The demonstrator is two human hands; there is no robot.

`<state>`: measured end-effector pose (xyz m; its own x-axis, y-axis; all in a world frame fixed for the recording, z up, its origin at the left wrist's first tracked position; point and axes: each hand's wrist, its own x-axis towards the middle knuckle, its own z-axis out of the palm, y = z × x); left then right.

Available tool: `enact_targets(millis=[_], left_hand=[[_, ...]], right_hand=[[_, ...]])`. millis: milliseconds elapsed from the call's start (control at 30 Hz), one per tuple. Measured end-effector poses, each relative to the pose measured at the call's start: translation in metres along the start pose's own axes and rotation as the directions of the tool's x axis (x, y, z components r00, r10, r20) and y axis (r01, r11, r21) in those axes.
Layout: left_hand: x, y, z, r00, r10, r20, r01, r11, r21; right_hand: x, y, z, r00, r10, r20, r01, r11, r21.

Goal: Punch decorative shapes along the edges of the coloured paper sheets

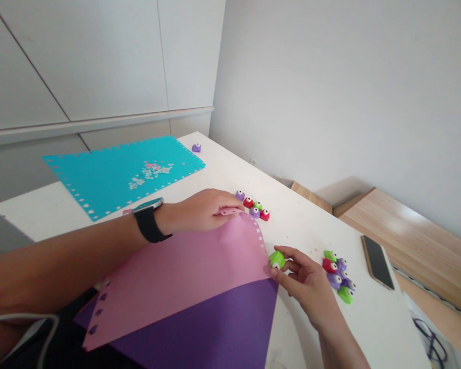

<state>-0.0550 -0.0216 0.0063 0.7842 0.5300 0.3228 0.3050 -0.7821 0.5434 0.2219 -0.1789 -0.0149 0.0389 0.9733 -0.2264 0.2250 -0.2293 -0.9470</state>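
Observation:
My left hand (200,211), with a black wristwatch (148,219), pinches the scalloped top corner of a pink paper sheet (169,282). That sheet lies partly over a purple paper sheet (211,328). My right hand (307,287) holds a green craft paper punch (277,260) between thumb and fingers, right beside the sheet's punched edge. A row of small punches (252,206) in purple, red and green stands just beyond my left fingertips. Another cluster of punches (337,275) sits to the right of my right hand.
The white table (311,230) holds a blue sheet (111,179) with punched edges and pale paper cutouts, a lone purple punch (196,148), and a smartphone (377,262) near the right edge. A wooden board (407,225) and dark eyeglasses (430,343) lie beyond that edge.

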Motion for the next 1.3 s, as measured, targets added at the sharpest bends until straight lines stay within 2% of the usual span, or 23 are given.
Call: enact_targets(millis=[267,700,1100,1300], left_hand=[[-0.001,-0.0034,0.0017,1.0,0.021,0.001,-0.021,1.0,0.001],[0.0003,-0.001,0.0001,1.0,0.007,0.003,-0.007,1.0,0.008],[-0.0001,-0.0009,-0.0011,1.0,0.009,-0.006,-0.009,1.0,-0.002],[-0.0005,-0.0009,-0.0013,1.0,0.023,0.003,-0.023,1.0,-0.003]], right_hand=[[-0.0016,-0.0066,0.0016,1.0,-0.002,-0.008,0.002,0.999,0.052],[-0.0005,0.0011,-0.0001,1.0,-0.018,-0.011,0.018,1.0,0.014],[-0.0023,-0.0051,0.0011,0.998,0.004,0.056,-0.008,0.996,0.086],[-0.0025,-0.0065,0.0002,0.999,0.002,0.034,-0.006,0.994,0.111]])
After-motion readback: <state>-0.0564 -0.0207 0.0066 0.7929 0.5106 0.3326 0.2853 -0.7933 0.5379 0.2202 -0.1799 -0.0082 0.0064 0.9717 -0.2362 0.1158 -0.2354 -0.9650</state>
